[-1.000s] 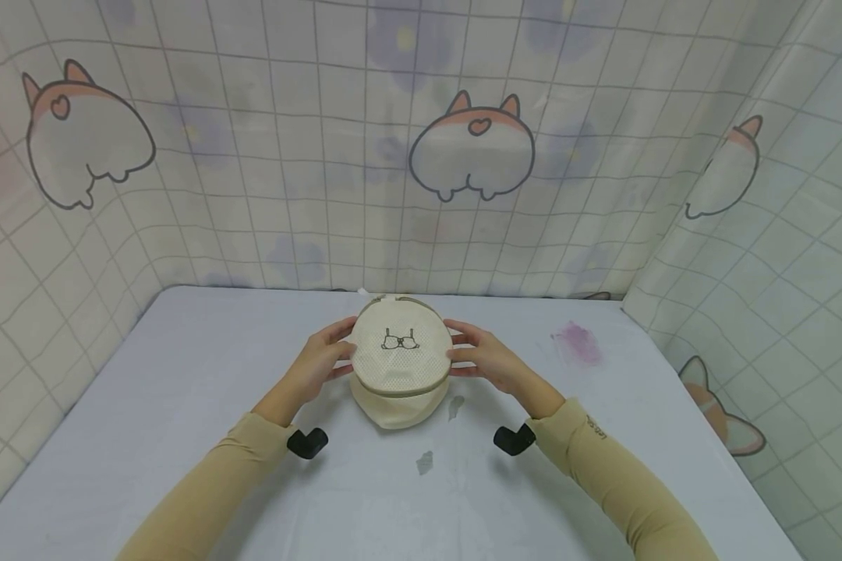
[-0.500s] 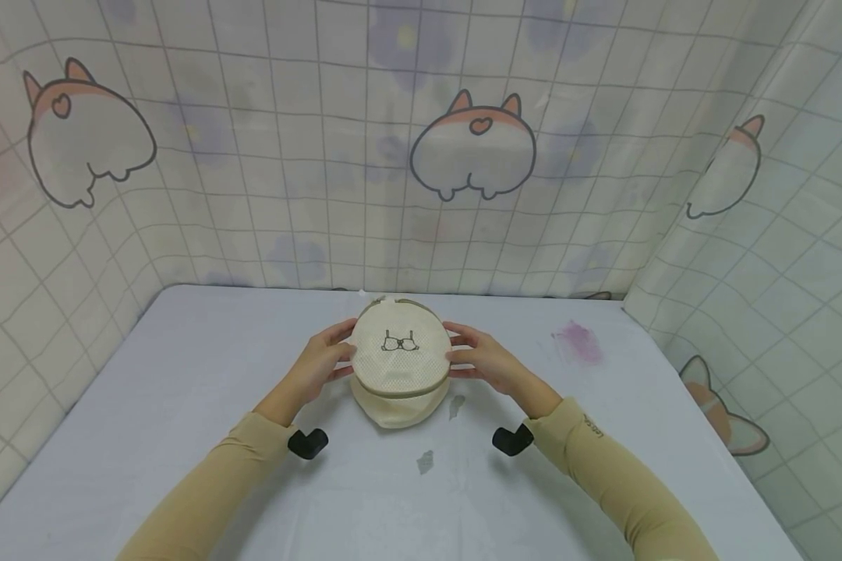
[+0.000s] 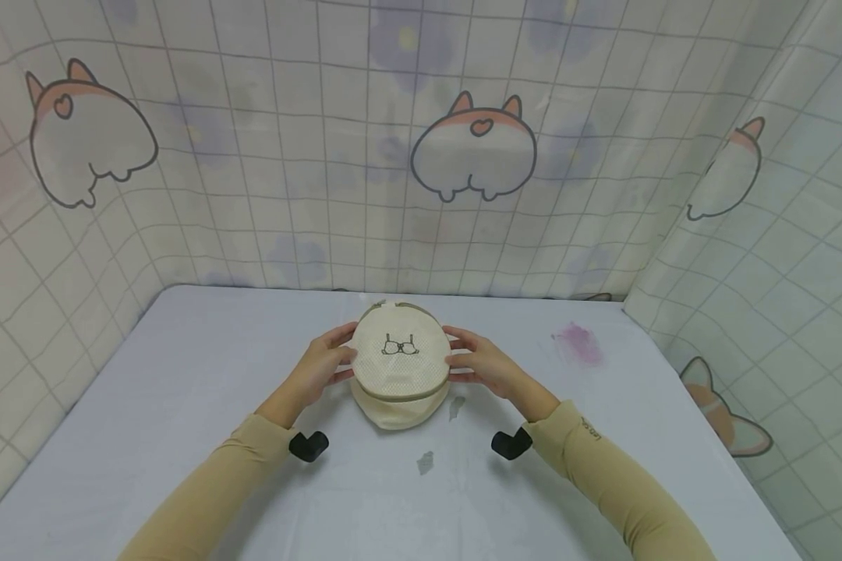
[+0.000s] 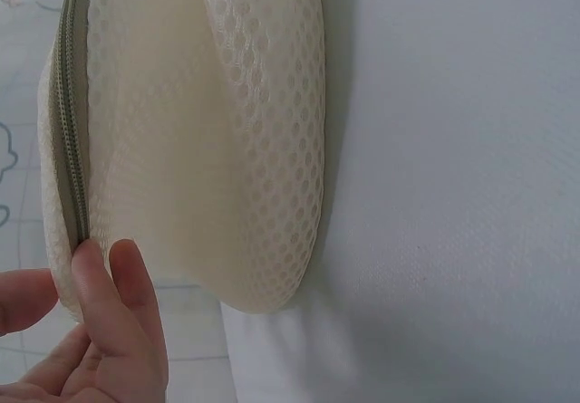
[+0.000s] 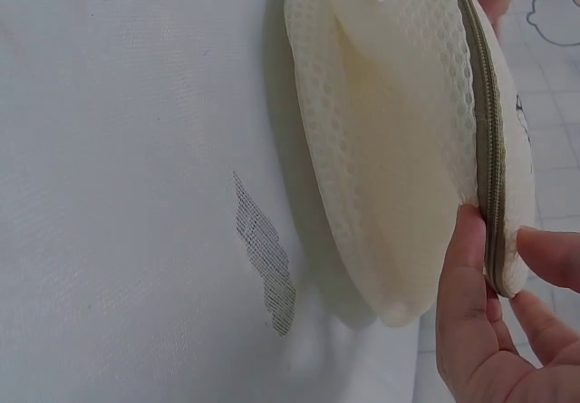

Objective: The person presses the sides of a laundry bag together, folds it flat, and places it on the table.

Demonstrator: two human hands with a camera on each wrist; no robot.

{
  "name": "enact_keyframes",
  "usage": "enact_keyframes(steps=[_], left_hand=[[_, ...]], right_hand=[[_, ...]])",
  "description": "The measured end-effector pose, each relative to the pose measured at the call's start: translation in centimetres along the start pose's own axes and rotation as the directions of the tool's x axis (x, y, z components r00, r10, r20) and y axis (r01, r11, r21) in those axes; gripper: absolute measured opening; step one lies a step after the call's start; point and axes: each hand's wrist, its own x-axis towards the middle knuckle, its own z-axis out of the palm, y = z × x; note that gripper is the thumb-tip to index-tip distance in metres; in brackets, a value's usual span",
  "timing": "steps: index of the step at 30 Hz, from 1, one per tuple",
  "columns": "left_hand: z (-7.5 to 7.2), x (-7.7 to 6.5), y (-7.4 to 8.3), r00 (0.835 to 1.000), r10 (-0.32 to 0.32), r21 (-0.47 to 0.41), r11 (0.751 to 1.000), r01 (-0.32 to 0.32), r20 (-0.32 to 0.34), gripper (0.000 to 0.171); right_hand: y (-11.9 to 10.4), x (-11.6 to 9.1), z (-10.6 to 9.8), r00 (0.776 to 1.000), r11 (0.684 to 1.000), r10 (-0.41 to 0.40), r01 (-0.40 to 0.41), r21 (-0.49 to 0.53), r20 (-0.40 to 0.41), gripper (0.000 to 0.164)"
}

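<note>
A round cream mesh laundry bag [image 3: 401,366], printed with a small bra outline on its lid, stands at the middle of the table. My left hand [image 3: 320,363] pinches its lid edge on the left side. On the opposite side my right hand [image 3: 482,361] pinches the same edge between thumb and fingers. A greenish-brown zipper [image 4: 69,122] runs round the rim, close to the left fingertips. In the right wrist view the zipper [image 5: 491,149] passes between thumb and fingers. Below the lid the soft mesh wall [image 5: 381,167] sags and creases inward, its base at the tabletop.
The table wears a white cover [image 3: 203,374] with a pink stain [image 3: 578,344] at the right and grey patches [image 3: 425,463] in front of the bag. A grid-patterned curtain with cartoon corgis [image 3: 473,148] borders the back and sides.
The lid has sunk slightly toward me, both hands moving down a little with it. The pinch on each side stays the same.
</note>
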Motion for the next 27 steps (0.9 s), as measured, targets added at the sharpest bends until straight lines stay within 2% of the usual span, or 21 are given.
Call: enact_keyframes(steps=[15, 27], left_hand=[[-0.1, 0.2, -0.5, 1.000, -0.009, 0.009, 1.000, 0.009, -0.008, 0.063], [-0.1, 0.3, -1.1, 1.000, -0.008, 0.001, 1.000, 0.008, 0.012, 0.064]], right_hand=[[0.3, 0.2, 0.3, 1.000, 1.000, 0.016, -0.016, -0.001, -0.010, 0.066], [0.5, 0.1, 0.5, 0.999, 1.000, 0.020, -0.020, -0.016, -0.027, 0.067]])
